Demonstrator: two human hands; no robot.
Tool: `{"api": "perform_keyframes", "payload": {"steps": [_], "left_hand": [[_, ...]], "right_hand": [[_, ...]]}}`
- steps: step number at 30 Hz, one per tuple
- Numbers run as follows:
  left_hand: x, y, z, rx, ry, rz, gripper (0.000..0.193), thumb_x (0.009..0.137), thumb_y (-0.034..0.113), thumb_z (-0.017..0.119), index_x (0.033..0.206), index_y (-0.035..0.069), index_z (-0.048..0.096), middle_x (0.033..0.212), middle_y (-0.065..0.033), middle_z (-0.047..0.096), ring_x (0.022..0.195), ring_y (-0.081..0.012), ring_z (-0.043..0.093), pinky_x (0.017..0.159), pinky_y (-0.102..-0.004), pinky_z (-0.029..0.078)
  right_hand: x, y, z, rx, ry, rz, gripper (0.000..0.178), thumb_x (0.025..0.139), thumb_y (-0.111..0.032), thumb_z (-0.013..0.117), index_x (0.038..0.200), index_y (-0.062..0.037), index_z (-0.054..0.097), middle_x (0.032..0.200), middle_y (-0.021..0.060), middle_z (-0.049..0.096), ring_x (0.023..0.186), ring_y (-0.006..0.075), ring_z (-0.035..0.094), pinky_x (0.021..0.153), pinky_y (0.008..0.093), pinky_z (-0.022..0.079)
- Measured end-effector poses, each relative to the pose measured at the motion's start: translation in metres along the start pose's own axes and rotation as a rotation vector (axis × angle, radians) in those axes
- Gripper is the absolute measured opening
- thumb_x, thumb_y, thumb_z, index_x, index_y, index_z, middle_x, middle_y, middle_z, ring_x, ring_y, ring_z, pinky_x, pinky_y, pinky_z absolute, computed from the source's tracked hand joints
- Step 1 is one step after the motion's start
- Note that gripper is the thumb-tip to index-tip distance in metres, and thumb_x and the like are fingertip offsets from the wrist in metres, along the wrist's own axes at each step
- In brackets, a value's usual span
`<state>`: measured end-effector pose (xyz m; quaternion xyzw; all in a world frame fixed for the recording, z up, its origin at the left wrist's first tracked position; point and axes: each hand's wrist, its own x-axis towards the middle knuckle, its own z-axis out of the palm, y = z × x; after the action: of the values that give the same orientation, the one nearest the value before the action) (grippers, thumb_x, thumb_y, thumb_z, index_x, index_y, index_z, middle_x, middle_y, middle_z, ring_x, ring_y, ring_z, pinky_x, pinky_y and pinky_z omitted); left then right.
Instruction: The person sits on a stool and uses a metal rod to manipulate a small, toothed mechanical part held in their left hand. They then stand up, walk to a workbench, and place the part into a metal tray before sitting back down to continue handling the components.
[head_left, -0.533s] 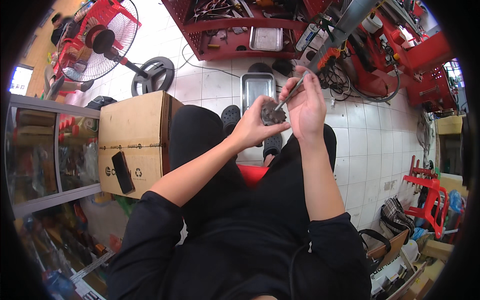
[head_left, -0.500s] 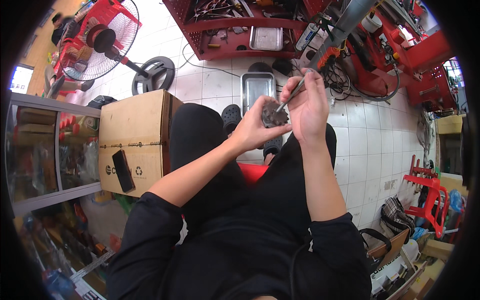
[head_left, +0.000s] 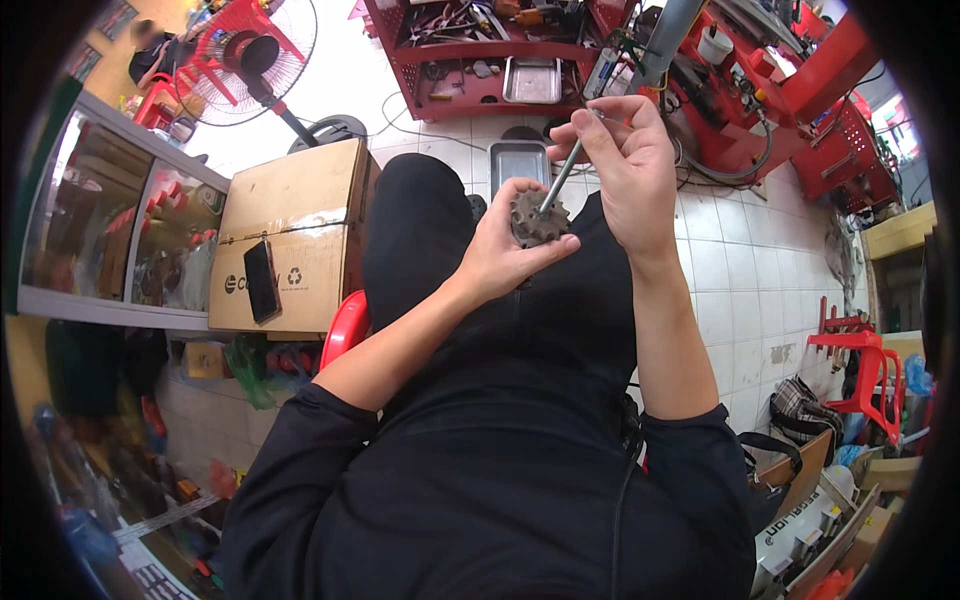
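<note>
A dark, grimy toothed metal sprocket (head_left: 526, 222) sits in my left hand (head_left: 493, 250), its toothed face turned up. My left fingers wrap round its far edge and the thumb lies along the near side. Above and to the right, my right hand (head_left: 637, 170) pinches the upper end of a thin metal rod (head_left: 566, 178) between thumb and fingers. The rod slants down to the left, and its lower end meets the middle of the sprocket. Whether it goes into a hole there I cannot tell. The rod's top is partly hidden by my fingers.
A cardboard box (head_left: 300, 205) with a phone (head_left: 262, 282) on it stands to the left, beside a glass-fronted cabinet (head_left: 120, 290). Ahead are a metal tray (head_left: 507, 170) on the floor, a red tool cart (head_left: 470, 108) and a fan (head_left: 250, 55). A red stool (head_left: 868, 375) stands right.
My right hand has risen and turned, and the rod stands steeper, with more of it showing. The sprocket is tilted further face-up in my left hand. My head view has shifted.
</note>
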<state>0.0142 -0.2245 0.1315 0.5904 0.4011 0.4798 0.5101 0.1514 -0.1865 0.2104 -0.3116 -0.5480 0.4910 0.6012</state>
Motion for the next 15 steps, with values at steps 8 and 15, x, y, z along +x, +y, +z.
{"api": "perform_keyframes", "payload": {"steps": [8,15], "left_hand": [[-0.011,0.016,0.005,-0.022,0.026,0.003,0.057,0.072,0.023,0.080,0.111,0.006,0.041,0.090,-0.0043,0.059,0.083,-0.0106,0.056,0.074,-0.0267,0.047],[-0.009,0.025,0.022,-0.082,-0.067,0.129,0.057,0.073,0.019,0.080,0.112,0.007,0.040,0.091,-0.0040,0.057,0.086,-0.0098,0.055,0.075,-0.0256,0.046]], "right_hand": [[-0.014,-0.031,0.005,-0.020,-0.081,-0.003,0.033,0.093,-0.020,0.055,0.120,-0.0012,0.051,0.088,0.0079,0.066,0.081,0.0112,0.063,0.071,0.0246,0.046],[-0.028,-0.042,-0.002,0.298,-0.061,-0.012,0.018,0.092,-0.011,0.055,0.106,-0.0011,0.047,0.093,0.0157,0.063,0.083,0.0235,0.065,0.075,0.0342,0.054]]}}
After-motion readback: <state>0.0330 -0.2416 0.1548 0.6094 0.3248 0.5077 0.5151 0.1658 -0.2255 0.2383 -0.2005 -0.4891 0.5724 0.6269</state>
